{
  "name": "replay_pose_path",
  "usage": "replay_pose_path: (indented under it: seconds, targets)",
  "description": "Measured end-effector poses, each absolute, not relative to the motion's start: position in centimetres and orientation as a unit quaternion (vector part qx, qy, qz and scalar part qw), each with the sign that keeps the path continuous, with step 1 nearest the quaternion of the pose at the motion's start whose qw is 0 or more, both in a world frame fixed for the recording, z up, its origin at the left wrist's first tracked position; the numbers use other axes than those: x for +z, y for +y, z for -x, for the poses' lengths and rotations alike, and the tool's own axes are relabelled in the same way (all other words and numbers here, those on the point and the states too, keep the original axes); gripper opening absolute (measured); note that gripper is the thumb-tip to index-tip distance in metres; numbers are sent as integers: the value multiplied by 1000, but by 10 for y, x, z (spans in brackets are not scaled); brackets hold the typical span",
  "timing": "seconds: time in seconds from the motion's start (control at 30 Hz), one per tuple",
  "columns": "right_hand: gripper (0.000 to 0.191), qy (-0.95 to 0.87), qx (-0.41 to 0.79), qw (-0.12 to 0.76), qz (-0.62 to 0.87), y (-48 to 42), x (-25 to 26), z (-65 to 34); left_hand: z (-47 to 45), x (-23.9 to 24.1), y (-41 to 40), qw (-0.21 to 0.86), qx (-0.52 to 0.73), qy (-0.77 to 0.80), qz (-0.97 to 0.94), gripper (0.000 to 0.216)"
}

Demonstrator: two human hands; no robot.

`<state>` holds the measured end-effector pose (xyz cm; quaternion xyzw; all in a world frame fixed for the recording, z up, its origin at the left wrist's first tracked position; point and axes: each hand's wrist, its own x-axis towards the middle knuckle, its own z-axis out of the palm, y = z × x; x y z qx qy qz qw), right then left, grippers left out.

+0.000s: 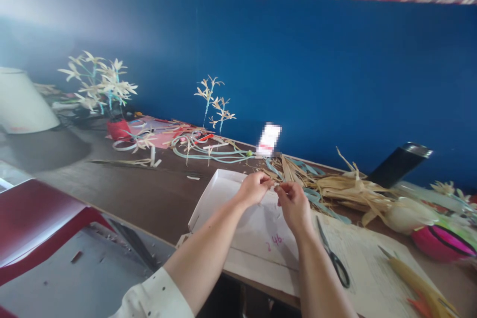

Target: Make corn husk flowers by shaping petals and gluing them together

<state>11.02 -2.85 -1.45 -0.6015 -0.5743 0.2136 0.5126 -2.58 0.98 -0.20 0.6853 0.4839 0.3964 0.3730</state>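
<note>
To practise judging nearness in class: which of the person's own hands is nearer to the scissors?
Right. The right hand is just left of the scissors; the left hand is farther left, beyond the right hand.

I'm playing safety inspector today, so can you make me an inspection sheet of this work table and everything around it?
Surface: brown table, partly covered.
Job's things: white box below the hands, marked in pink; dry husks beyond it, to the right.
Clutter: scissors right of the box; pale flowers toward the left.
Hands: left hand and right hand close together, fingertips pinched; anything held is too small to tell.
Cables: pale blue loops; cord or cable, cannot tell.
Surroundings: blue wall behind, red chair at left.
</note>
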Motion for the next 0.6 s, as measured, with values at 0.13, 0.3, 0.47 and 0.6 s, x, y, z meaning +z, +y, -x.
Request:
replay_pose_path:
  seconds: [0.13, 0.3, 0.47, 0.6]
  targets:
    - [29, -571, 222, 548, 570, -27, -20, -112, 26, -1, 10, 411, 408, 475, -663, 23]
    - [29, -596, 184, 515, 588, -27, -21, -112, 25, -5, 12, 434, 415, 463, -652, 24]
    - [34, -618, 155, 477, 605, -30, -18, -113, 25, -6, 13, 431, 417, 467, -650, 23]
    - [35, -615, 137, 473, 616, -30, -18, -114, 25, -4, 10, 410, 422, 467, -661, 23]
